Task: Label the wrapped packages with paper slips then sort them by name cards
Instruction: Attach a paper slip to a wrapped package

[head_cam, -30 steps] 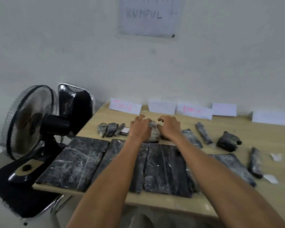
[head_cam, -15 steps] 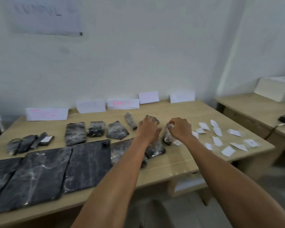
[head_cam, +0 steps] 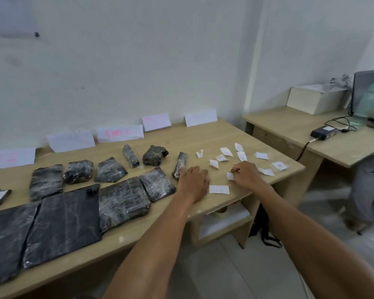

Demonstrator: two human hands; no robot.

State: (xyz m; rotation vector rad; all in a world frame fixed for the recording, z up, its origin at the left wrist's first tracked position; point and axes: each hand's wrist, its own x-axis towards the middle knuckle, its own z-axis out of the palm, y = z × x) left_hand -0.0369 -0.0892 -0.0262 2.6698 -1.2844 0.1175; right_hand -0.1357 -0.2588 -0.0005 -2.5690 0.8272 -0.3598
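White walls [head_cam: 160, 61] enclose 2 light wooden desks: the near desk [head_cam: 214, 134] and a right desk [head_cam: 343, 147], on a pale tiled floor [head_cam: 225, 266].

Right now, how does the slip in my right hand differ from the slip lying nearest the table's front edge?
The held slip looks small and is pinched by your right hand; the front-edge slip is larger, oblong and untouched. The held slip is partly hidden by that hand; the front-edge slip lies flat in full view. Both are white paper.
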